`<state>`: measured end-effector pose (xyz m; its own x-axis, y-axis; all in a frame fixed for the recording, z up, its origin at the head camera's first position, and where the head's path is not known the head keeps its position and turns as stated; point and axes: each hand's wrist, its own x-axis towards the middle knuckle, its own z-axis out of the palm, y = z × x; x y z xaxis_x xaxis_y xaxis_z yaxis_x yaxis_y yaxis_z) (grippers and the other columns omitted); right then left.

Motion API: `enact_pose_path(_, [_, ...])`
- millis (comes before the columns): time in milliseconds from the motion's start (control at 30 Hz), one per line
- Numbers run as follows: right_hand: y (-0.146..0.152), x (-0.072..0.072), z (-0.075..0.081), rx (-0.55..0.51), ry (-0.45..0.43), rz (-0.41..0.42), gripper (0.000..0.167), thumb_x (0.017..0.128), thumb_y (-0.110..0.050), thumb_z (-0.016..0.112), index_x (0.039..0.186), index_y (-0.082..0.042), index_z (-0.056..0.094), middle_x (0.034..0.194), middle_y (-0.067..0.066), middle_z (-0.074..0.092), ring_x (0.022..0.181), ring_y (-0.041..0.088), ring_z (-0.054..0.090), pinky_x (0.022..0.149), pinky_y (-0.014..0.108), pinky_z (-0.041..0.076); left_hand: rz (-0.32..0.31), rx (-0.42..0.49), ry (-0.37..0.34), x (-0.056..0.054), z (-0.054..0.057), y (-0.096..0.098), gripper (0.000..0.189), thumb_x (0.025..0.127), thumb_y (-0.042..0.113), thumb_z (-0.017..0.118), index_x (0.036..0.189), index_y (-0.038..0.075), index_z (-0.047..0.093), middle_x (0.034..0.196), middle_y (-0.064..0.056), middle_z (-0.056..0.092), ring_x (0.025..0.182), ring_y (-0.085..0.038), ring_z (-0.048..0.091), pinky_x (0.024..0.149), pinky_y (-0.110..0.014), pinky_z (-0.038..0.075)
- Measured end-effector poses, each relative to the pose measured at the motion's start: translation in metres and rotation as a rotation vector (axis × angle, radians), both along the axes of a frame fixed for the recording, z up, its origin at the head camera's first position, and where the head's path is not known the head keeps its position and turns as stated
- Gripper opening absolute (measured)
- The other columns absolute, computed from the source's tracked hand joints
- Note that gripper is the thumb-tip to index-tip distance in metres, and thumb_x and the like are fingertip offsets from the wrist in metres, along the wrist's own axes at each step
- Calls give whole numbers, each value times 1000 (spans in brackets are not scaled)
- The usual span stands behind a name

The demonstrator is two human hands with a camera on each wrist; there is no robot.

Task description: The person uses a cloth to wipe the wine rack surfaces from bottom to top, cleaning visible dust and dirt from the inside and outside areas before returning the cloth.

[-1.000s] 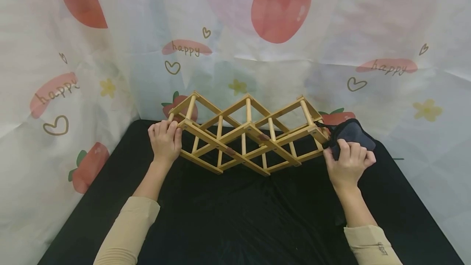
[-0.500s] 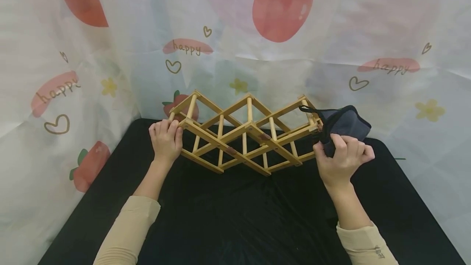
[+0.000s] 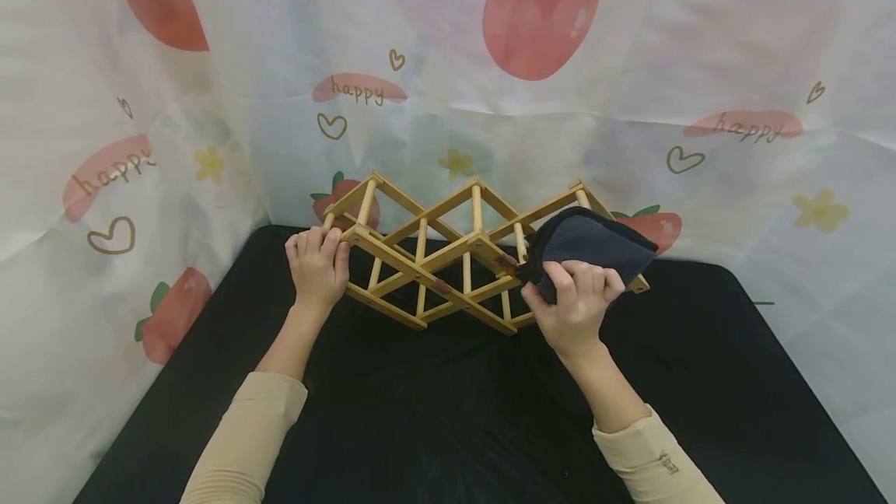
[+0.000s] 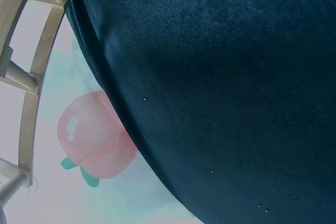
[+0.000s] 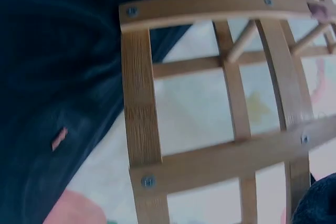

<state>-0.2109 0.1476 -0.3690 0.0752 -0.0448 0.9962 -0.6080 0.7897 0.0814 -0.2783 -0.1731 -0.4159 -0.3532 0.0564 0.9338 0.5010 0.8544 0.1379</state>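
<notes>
A folding wooden lattice rack stands stretched out near the back of the table, with dark reddish stains on its front slats. My left hand grips the rack's left end, fingers bent over the top. My right hand pinches a dark blue cloth with black edging in front of the rack's right part. That cloth hides several slats; whether it presses on them I cannot tell. The right wrist view shows slats close up, with a bit of the cloth at the lower right corner.
A black cloth-covered table lies beneath. White curtains printed with fruit hang behind it and at the sides. A small reddish scrap shows on the dark cover in the right wrist view.
My right hand has carried the dark blue cloth leftward from the rack's right end to the front of its right part. The left hand and the rack stay in place.
</notes>
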Motion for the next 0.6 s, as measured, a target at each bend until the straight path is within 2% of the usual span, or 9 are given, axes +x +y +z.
enact_pose_path(200, [-4, -8, -9, 98, -83, 9, 17, 77, -14, 59, 86, 0, 55, 72, 15, 47, 63, 31, 37, 70, 46, 13, 1, 3, 5, -1, 0, 0, 42, 99, 40, 29, 88, 4, 48, 84, -15, 45, 74, -32, 40, 78, -50, 27])
enact_pose_path(433, [-6, -11, -11, 172, -192, 14, 17, 78, -12, 57, 90, -1, 55, 76, 14, 48, 65, 30, 39, 70, 47, 15, 10, 2, 0, -1, 0, 0, 42, 99, 40, 29, 88, 4, 48, 85, -15, 46, 75, -32, 40, 78, -49, 27])
enact_pose_path(600, [-7, -14, -11, 202, -240, 0, 17, 78, -12, 56, 90, 0, 55, 77, 14, 48, 66, 30, 39, 70, 48, 18, 7, 1, 0, -1, -1, 0, 42, 99, 40, 29, 87, 5, 47, 84, -15, 46, 75, -32, 40, 77, -49, 27])
